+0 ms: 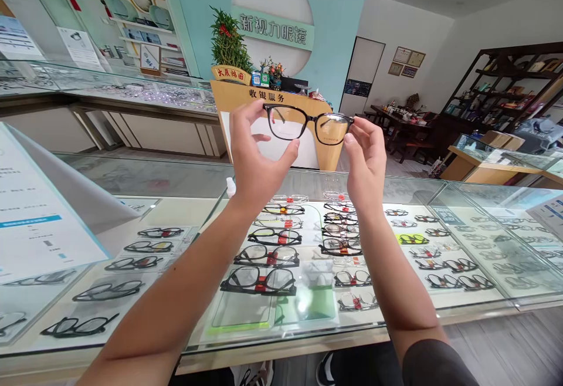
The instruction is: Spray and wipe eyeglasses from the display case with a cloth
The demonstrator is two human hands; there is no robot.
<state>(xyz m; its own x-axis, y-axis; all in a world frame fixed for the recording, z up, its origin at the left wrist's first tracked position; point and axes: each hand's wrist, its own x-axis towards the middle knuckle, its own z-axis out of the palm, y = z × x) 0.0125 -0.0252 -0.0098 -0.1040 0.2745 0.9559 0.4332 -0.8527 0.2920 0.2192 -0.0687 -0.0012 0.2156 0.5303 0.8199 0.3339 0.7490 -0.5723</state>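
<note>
Both my hands hold up a pair of black-framed eyeglasses above a glass display case. My left hand grips the frame's left end, with the thumb raised near the lower rim of the left lens. At the right end, the fingers and thumb of my right hand pinch the frame near the hinge. The lenses face along my line of sight, and small print shows on the right one. Beneath my arms, rows of eyeglass frames with red tags lie inside the case.
The glass display case spans the foreground. A white printed sign stands on it at left, and a small white bottle near its far edge. Beyond are a wooden cashier counter with a potted plant and dark shelves at right.
</note>
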